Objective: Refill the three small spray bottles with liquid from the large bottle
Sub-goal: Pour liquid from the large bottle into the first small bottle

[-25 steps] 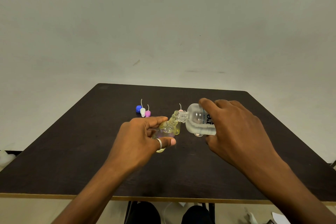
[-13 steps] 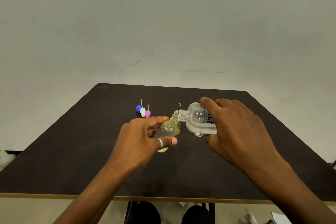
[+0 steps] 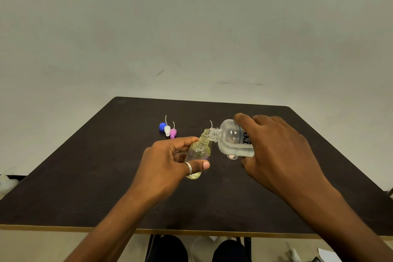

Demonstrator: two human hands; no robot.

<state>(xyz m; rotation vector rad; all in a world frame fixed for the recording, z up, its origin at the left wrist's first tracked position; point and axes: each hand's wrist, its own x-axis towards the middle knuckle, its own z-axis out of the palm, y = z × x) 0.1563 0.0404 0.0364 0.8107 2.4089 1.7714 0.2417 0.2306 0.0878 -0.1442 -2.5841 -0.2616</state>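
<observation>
While mouth to mouth, small bottle (image 3: 198, 151) in curled left fingers (image 3: 183, 141), large bottle (image 3: 231, 136) in curled right fingers (image 3: 244, 121).

Head view, indoor: soft, even, rather dim light through a wide-angle lens.

Light source out of frame. No hard-edged shadows, and any shade on the dark table (image 3: 85, 176) under the left hand (image 3: 168, 161) and right hand (image 3: 276, 151) is barely readable. Wall (image 3: 191, 27) grey-green, paler low down near the table, duller toward the top. Small pale highlights on the large bottle (image 3: 231, 134) and the small spray bottle (image 3: 198, 151), with no strong glare. Table sides splay outward from lens distortion. Centre sharp, the bottle's label letters legible. Forearms at the bottom edge and the floor in the lower corners are softer.
</observation>
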